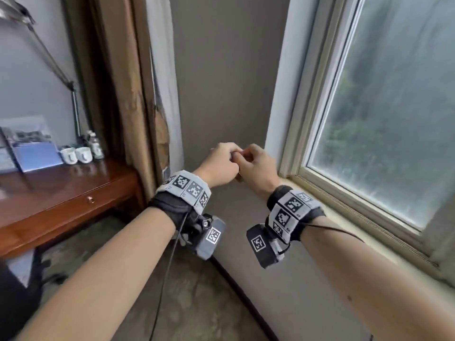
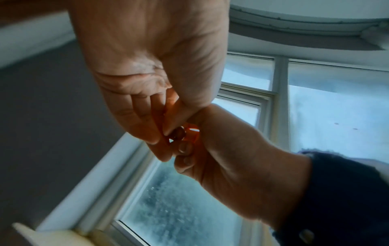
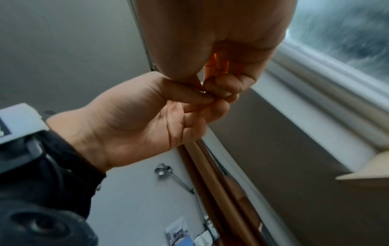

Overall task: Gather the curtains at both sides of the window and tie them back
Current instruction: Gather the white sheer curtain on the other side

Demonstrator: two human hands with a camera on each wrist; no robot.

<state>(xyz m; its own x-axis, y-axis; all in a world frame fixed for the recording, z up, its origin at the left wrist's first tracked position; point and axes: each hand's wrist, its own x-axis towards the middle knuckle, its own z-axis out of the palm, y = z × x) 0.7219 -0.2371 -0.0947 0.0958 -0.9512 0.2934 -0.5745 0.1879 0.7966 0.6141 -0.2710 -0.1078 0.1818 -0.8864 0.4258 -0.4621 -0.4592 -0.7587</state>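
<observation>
Both hands, left hand point(image 1: 219, 161) and right hand point(image 1: 256, 166), meet fingertip-to-fingertip, pinching one small orange tie-back point(image 2: 190, 133).

Both forearms are bare. Each wrist wears a black fabric strap point(image 1: 172, 205) under a grey band of black-and-white square markers point(image 1: 189, 187), a tagged dark camera block point(image 1: 209, 238) beneath, and a thin black cable point(image 1: 167, 267) trailing.

Curtain point(image 1: 123, 94) left of window point(image 1: 381, 119), desk point(image 1: 61, 193) further left, cups point(image 1: 76, 155) on it.
</observation>
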